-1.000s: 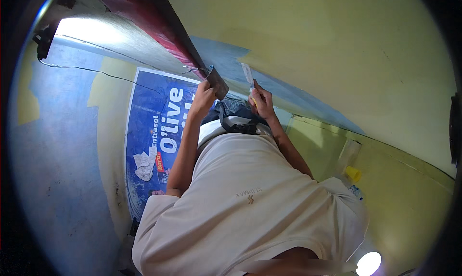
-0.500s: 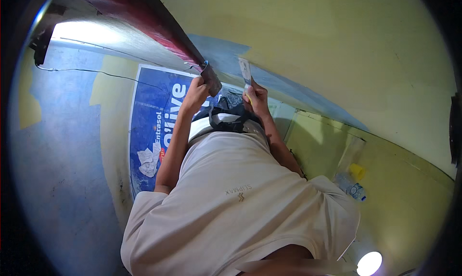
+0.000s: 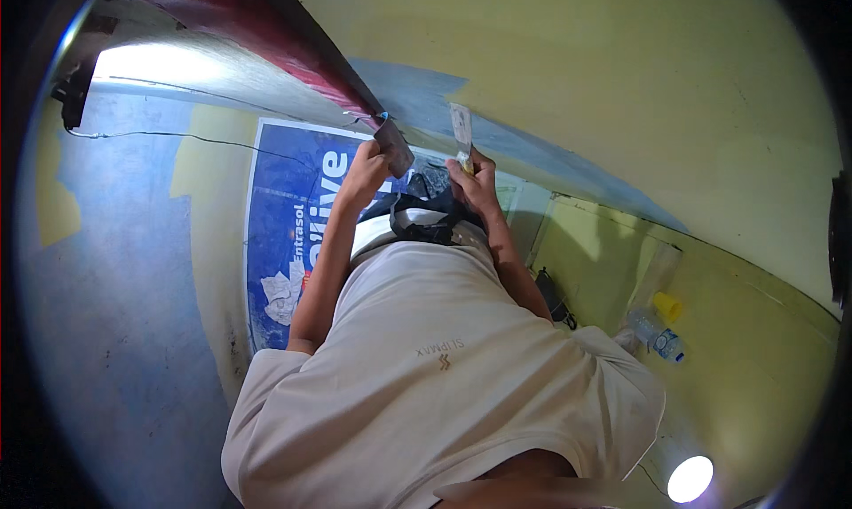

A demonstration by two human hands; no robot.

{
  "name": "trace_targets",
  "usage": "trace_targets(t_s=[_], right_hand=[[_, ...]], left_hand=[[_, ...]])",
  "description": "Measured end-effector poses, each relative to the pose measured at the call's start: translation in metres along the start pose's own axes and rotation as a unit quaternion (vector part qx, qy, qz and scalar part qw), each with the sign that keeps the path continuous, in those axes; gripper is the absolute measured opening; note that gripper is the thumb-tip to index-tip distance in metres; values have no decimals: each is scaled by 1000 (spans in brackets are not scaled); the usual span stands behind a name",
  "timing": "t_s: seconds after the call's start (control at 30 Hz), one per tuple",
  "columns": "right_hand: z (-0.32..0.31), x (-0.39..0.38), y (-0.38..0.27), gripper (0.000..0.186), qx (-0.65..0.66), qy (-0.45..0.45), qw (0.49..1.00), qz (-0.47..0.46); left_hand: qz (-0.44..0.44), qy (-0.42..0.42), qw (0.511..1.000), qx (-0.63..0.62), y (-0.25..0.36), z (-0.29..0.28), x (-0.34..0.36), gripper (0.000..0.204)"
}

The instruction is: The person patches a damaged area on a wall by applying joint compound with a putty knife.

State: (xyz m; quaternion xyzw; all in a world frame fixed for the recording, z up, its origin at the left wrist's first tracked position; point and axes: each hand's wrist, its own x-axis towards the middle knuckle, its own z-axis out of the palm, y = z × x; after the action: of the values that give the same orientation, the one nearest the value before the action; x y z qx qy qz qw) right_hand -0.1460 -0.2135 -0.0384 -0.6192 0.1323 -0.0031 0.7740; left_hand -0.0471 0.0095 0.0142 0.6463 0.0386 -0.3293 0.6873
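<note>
My left hand [image 3: 366, 170] grips a dark, flat plate [image 3: 396, 149] near the lower end of a long red, dark-edged strip [image 3: 275, 43] that runs from the upper left. A small bent bit sticks out at the strip's end, too small to make out. My right hand [image 3: 477, 179] is closed on the handle of a putty knife [image 3: 461, 129], its pale, smeared blade pointing up beside the blue-painted band [image 3: 532, 154] of the yellow wall [image 3: 621, 83]. Both hands are in front of my waist, a short gap apart.
A blue poster [image 3: 275, 216] with torn paper lies behind my left arm. A patchy blue-and-yellow wall [image 3: 124, 287] is at left, with a loose wire [image 3: 186, 134]. A plastic bottle [image 3: 657, 336], yellow cup [image 3: 667, 306] and dark item [image 3: 555, 296] sit at right, above a lit lamp [image 3: 690, 479].
Both hands and what they hold moved up and slightly left from a second ago. In the last half second the putty knife has shifted slightly right. The dark item at right has come into view.
</note>
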Motion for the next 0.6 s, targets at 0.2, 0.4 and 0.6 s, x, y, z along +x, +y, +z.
trace_targets(t_s=[0.2, 0.4, 0.6], right_hand=[[10, 0, -18, 55, 94, -52, 994, 18], [8, -1, -14, 49, 82, -26, 996, 13], [12, -1, -18, 49, 54, -14, 997, 44]], left_hand=[[-1, 16, 1000, 26, -3, 2, -6, 21], [-8, 22, 1000, -12, 4, 7, -8, 20], [0, 10, 1000, -22, -1, 4, -7, 24]])
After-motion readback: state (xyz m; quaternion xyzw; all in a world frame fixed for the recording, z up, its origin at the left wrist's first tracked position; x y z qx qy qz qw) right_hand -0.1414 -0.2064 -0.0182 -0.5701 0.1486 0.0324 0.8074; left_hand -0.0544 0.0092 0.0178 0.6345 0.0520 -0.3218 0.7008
